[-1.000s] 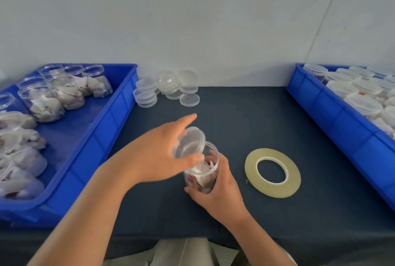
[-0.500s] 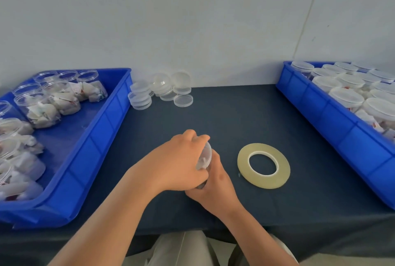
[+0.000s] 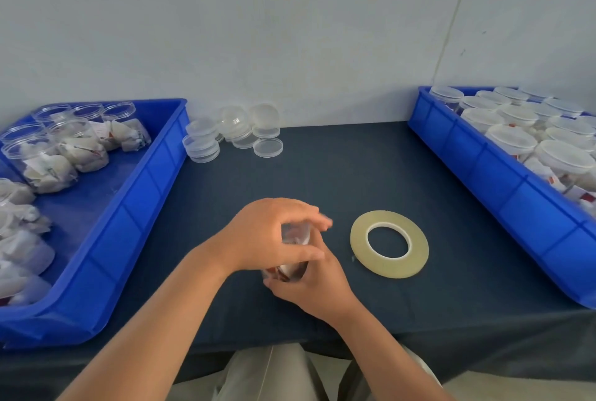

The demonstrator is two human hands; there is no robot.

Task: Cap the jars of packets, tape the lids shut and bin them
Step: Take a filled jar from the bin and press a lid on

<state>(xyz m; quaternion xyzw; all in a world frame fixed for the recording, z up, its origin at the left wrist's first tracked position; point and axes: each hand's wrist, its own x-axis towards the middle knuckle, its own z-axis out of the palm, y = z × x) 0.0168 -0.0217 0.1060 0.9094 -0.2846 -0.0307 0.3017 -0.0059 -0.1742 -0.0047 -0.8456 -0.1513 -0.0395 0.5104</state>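
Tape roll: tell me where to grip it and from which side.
Probably take the tape roll from above: finger in its centre hole, thumb on the outer rim. It lies flat, leaving little side edge. Its left side is nearest the right hand.

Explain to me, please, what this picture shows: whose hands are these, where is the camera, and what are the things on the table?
There is no machine here. A person works with bare hands, and one camera worn on the head looks down at them. The right hand holds a clear jar of packets on the dark table. The left hand curls over its top, gripping the lid, which is mostly hidden. To the right of the hands a roll of tape lies flat, untouched. At the back stand stacks of spare lids. The blue bin on the left holds open jars of packets. The blue bin on the right holds jars with lids on.
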